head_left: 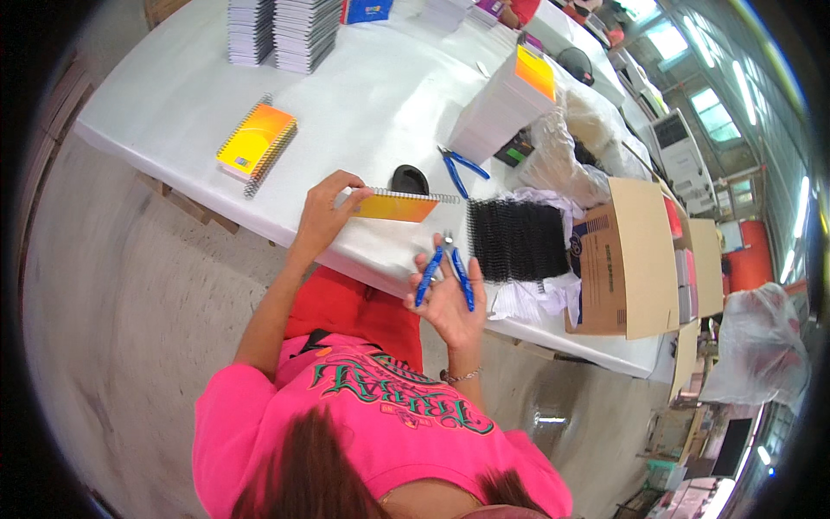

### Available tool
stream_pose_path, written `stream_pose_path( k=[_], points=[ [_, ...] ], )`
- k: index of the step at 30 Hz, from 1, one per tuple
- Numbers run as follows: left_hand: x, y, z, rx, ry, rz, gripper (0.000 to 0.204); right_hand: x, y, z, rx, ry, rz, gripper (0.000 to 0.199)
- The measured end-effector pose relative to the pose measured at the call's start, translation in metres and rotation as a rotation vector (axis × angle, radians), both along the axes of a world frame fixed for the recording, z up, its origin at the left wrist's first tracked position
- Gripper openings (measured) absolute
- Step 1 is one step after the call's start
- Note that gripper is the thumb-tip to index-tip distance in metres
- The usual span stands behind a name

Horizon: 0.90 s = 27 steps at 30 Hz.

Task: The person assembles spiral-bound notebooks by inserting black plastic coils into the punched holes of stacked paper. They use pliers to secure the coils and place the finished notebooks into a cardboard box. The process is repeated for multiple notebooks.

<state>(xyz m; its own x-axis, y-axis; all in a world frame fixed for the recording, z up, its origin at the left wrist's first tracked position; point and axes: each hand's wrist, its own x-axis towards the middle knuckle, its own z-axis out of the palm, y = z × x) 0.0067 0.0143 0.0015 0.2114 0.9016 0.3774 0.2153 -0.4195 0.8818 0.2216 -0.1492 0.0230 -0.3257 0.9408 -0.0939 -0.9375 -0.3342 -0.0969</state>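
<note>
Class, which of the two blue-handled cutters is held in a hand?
The cutters in the right hand; the other pair lies untouched on the white table, near the tall stack.

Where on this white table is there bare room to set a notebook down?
The widest bare patch of white table lies between the lying yellow notebook and the yellow-topped stack. Another is left of that notebook, toward the table's edge. Crowding starts right of the right hand: black coils, plastic bags and a cardboard box.

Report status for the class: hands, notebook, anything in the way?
Left hand gripping yellow-orange notebook. Right hand holding blue-handled cutters, handles spread. Black dish just beyond notebook; no obstacle seen between hands.
</note>
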Motion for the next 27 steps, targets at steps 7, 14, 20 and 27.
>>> stream_pose_path(
  k=[7, 14, 20, 27],
  points=[
    [0.003, -0.001, 0.008, 0.105, -0.070, -0.043, 0.026, -0.029, 0.007, 0.002, 0.155, -0.804, -0.053, 0.062],
    [0.003, 0.004, 0.006, -0.003, -0.042, -0.003, 0.024, -0.051, 0.024, 0.030, 0.169, -1.348, 0.034, 0.065],
    [0.007, 0.004, 0.003, -0.043, -0.086, -0.108, 0.026, -0.062, 0.035, 0.017, 0.309, -1.812, -0.200, 0.067],
    [0.006, 0.002, -0.001, -0.229, -0.159, -0.152, 0.023, -0.086, 0.051, 0.013, 0.398, -2.456, -0.429, 0.065]
  ],
)
